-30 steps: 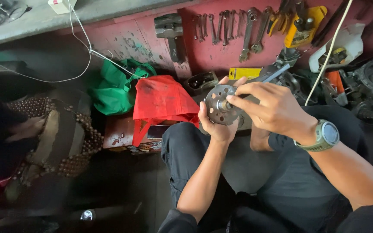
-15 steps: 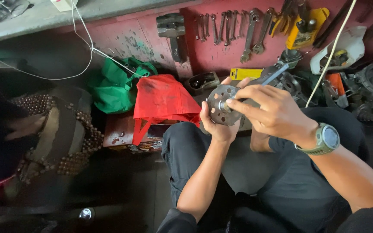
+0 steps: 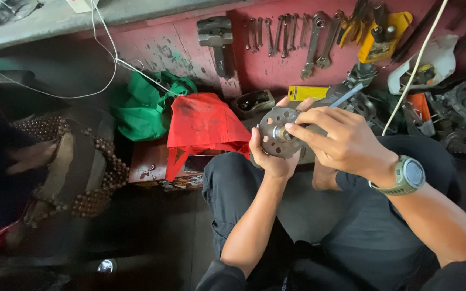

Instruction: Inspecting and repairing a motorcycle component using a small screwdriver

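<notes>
A round grey metal disc with several holes and a short hub in its middle is held up over my knees. My left hand cups it from below and behind, thumb on its left rim. My right hand, with a grey watch on the wrist, pinches the hub at the disc's centre with its fingertips and also holds a thin grey-blue tool that sticks up to the right.
A red bag and a green bag lie on the floor ahead. Several wrenches lie in a row on the red surface behind, with a yellow tool and engine parts at the right. A beaded seat cover is at left.
The disc and both hands have stayed almost in place. My right fingers have shifted slightly on the hub.
</notes>
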